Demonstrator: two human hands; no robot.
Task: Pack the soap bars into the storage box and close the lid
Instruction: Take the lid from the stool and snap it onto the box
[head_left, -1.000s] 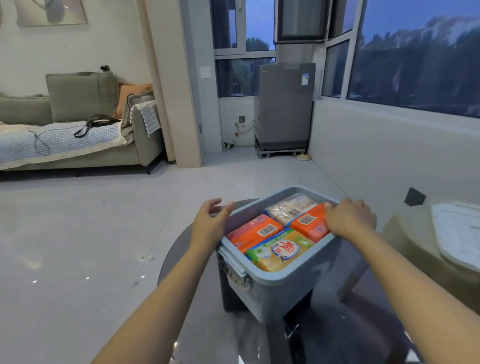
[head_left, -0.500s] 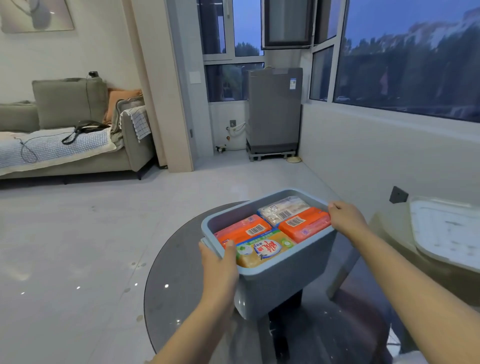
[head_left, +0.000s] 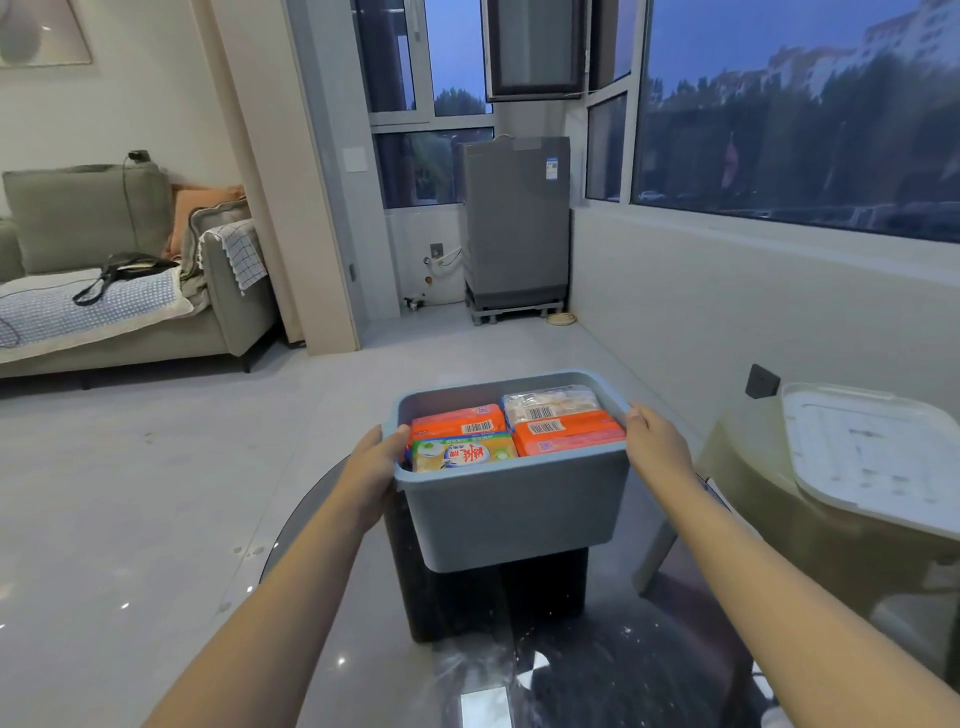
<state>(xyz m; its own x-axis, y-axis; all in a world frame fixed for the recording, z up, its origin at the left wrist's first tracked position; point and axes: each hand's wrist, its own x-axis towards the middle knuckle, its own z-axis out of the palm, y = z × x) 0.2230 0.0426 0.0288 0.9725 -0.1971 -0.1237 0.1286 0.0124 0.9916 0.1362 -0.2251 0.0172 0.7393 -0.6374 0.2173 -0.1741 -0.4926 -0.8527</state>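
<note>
Storage box gripped at both short ends, standing on dark round glass table; not clear whether fully resting or slightly raised. Left hand wrapped over left rim, thumb hooked inside against the soap, fingers hidden down the outer wall. Right hand closed over right rim, fingers curled on the edge. Two-sided hold judged a steadying or squaring grip, keeping a loaded box from tipping or sliding on smooth glass.

Soap bars packed inside, top layer of four wrapped packs lying flat and touching: two orange, one green-yellow at near left, one pale clear-wrapped at far right. Tops sit just under rim level, so room for a lid appears adequate. Packing judged complete for visible bars; none seen loose on table.

Lid, white translucent, lying flat on separate surface to the right, well apart from box. Box open. Next step judged: free right hand, fetch lid, seat it squarely while left hand holds box. Risk: box shifting on glass under one-handed hold.
</note>
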